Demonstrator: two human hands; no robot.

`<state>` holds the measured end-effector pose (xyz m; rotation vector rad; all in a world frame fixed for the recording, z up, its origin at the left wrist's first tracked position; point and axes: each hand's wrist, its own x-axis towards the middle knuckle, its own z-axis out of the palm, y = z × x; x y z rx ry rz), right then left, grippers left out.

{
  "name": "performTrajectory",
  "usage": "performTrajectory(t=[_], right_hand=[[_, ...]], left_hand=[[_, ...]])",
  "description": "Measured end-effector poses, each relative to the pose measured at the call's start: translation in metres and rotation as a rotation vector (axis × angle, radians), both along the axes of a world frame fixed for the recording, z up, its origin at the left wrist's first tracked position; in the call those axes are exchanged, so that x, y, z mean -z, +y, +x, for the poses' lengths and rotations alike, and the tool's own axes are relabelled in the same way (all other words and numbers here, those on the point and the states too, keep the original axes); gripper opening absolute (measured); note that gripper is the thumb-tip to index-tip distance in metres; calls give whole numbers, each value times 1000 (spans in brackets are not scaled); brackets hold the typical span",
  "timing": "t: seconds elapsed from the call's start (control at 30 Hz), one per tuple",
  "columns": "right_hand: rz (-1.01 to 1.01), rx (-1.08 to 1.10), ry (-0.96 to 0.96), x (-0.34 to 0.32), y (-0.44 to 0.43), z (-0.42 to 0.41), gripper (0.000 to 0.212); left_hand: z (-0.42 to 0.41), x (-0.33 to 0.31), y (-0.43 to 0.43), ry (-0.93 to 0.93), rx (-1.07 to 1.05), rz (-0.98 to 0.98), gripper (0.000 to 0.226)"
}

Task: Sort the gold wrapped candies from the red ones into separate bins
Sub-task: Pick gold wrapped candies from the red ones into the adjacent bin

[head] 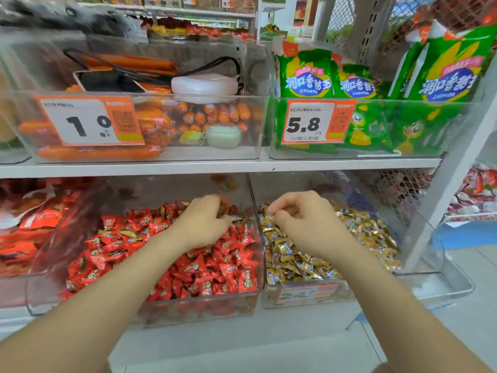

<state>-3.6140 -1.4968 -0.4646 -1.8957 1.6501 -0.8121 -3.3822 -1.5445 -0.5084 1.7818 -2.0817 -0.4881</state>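
On the lower shelf, the left bin point(188, 305) holds red candies point(215, 270), with a few gold strays point(129, 234) lying among them towards its left side. The left hand point(201, 222) digs into the back of that pile, fingers curled; what they hold is too blurred to tell. Just right, over the gold candies point(295, 265) in the neighbouring bin point(304, 297), the right hand point(304, 222) hovers, thumb and forefinger pinched, contents unclear. A blind handful could carry reds across with the gold.
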Motion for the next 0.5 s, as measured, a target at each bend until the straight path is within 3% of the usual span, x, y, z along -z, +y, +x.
performTrajectory(t=[0.2,0.37,0.43,0.5], right_hand=[[5,25,43,7,-13,25,20],[-30,57,25,6,-23,37,19],[-40,34,47,7,-23,43,18],[-46,0,66,6,-20,48,19]], left_hand=[[-8,22,-33,-112,278,308,94],[-9,25,-49,-248,311,380,108],[-8,26,-47,-249,333,370,94],[-2,23,-43,-198,346,329,63]])
